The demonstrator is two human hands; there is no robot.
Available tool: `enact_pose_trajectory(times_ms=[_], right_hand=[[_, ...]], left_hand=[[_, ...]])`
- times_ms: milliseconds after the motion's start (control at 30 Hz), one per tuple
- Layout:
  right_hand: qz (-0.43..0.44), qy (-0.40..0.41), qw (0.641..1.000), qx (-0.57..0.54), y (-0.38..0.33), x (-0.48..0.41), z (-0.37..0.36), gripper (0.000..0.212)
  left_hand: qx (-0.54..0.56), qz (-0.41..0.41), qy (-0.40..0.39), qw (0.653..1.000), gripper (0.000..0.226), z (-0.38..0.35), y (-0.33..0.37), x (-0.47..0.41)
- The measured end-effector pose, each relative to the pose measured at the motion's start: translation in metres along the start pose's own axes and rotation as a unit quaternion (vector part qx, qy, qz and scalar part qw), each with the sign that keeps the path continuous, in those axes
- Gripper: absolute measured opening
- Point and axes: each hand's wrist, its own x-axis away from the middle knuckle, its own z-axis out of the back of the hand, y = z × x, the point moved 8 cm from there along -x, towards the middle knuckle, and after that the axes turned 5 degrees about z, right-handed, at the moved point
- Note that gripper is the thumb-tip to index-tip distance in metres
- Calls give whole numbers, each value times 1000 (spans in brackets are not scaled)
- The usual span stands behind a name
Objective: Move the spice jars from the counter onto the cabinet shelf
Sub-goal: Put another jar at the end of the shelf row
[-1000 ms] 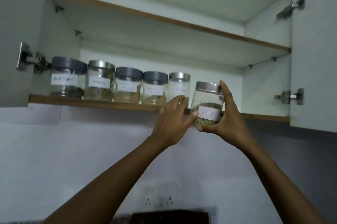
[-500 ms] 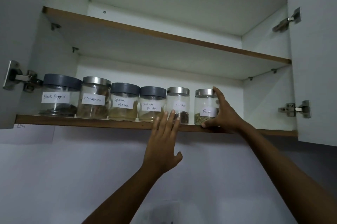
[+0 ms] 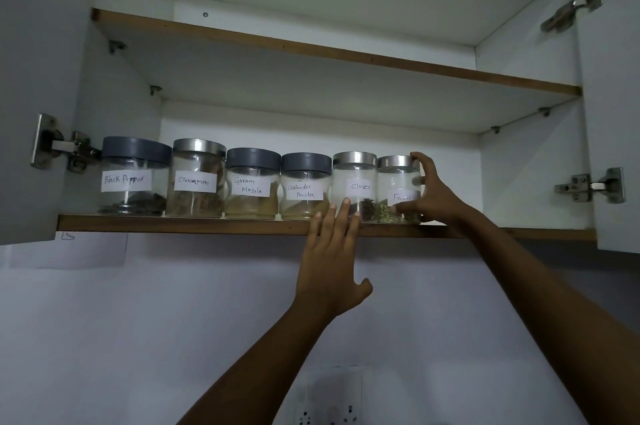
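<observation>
R hand [image 3: 437,197]: wrapped round the Fennel jar [image 3: 398,189] from its right side, thumb low across the front under the label, fingers up by the lid edge; gripping it.
L hand [image 3: 333,260]: flat, fingers spread & straight, holding nothing; fingertips [image 3: 345,203] overlap the front edge of the lower shelf [image 3: 180,224] and the base of the Cloves jar [image 3: 354,186]; contact w/ the glass can't be told.
Fennel jar: stands upright on lower shelf, far right end of row, just beside Cloves jar; steel lid, green seeds at bottom.
Count: 6 jars in 1 row on lower shelf; 3 w/ grey lids, 3 w/ steel lids; 2 hands; 2 shelves; 2 open doors.
Labels, L to R, handwritten on white slips: "Black Pepper" [image 3: 133,177], "Cinnamon" [image 3: 195,179], "Garam Masala" [image 3: 252,184], "Coriander Powder" [image 3: 304,186], "Cloves", "Fennel" (partly hidden by thumb).
Jars vs hands: Fennel inside R hand; other 4 well left of both hands, side by side, near touching.
Upper shelf [image 3: 346,54]: nothing seen on it from below.
Doors: left door [image 3: 34,78] & right door [image 3: 613,95] swung open, hinges showing.
Wall: power socket [image 3: 329,400] low centre, below L forearm.
</observation>
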Motion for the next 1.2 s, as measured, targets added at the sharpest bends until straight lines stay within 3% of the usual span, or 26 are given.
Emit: enact_pose_trajectory(times_ms=[233,500,600,767,933,1067,1200], right_hand=[[-12,20,1000,11,10,17,-7,109],[26,57,969,239,16,89,-12,82],[45,46,960,273,21,126,-13,66],[-4,13,964,265,68,194,-8,46],[-77,-36,970,228,141,263,-7,45],[-147,-95,971,164,207,326,-19,45],[-221,-157,953,135,272,386,-37,46]], left_hand=[[-7,3,-13,1000,100,0,0,-1],[20,62,-54,996,98,0,22,19],[44,12,-56,997,87,-5,59,33],[76,-71,-71,992,72,-31,135,67],[156,-48,-195,967,65,-78,189,116],[220,3,-329,919,59,-128,223,182],[222,-14,-444,868,57,-174,254,249]])
